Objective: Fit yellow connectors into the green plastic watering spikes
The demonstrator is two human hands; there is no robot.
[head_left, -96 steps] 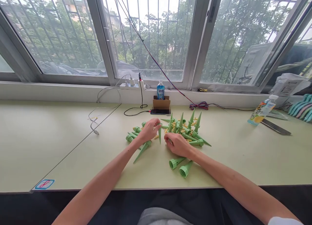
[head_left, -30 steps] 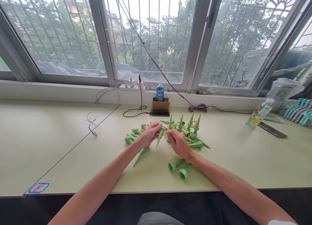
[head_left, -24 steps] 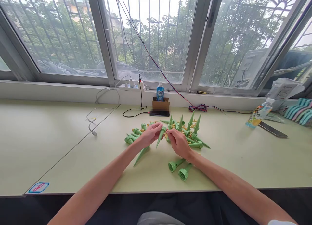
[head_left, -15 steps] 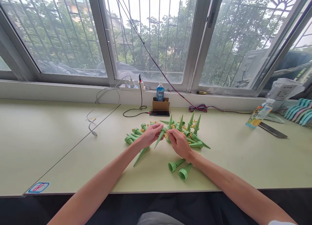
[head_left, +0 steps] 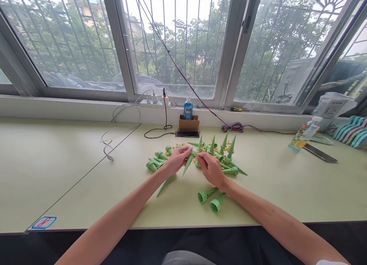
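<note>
My left hand [head_left: 179,160] is closed on a green plastic watering spike [head_left: 189,163], its tip slanting down to the left. Close beside the spike's wide end, my right hand [head_left: 211,166] has thumb and fingers pinched together; what they hold, if anything, is too small to make out. More green spikes with small yellow valves lie behind and to both sides of my hands. Several of them stand point up [head_left: 231,146]. Nearer me, two spikes [head_left: 215,204] lie with their threaded open ends facing me.
A blue bottle [head_left: 188,109] stands in a cardboard box [head_left: 189,123] by the window, behind a dark phone [head_left: 187,134]. To the right are a juice bottle [head_left: 304,135], another dark phone [head_left: 320,153] and pastel hangers [head_left: 351,133]. A white cable [head_left: 108,152] lies on the left.
Both hands stay nearly in place. The spike in my left hand has tilted very slightly, its tip a little lower and to the right.
</note>
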